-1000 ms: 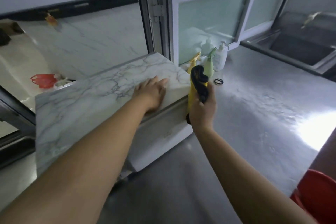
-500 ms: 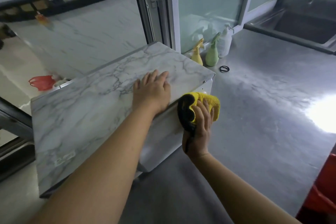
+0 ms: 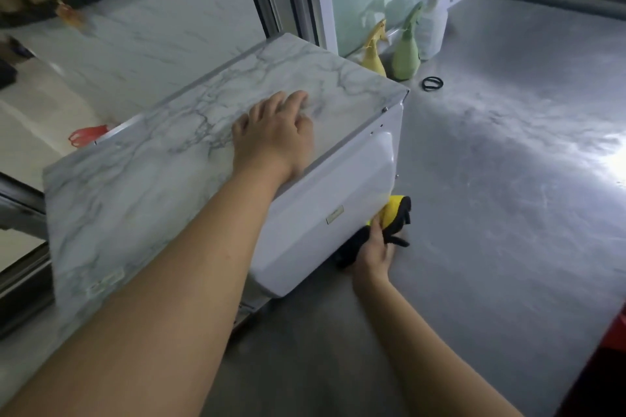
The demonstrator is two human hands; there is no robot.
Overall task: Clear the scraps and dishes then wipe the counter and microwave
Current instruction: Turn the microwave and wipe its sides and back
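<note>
Wiping step: left hand (image 3: 274, 132) flat on marble-patterned white microwave (image 3: 210, 159), steadying. Right hand (image 3: 374, 247) grips yellow-and-black cloth (image 3: 394, 217) at the side's lower edge. Next likely calls for firm strokes across that panel.

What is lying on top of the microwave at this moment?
Only the left hand rests on the marble-patterned top of the microwave, palm down, fingers spread. The arm covers part of the top, so that part cannot be checked.
</note>
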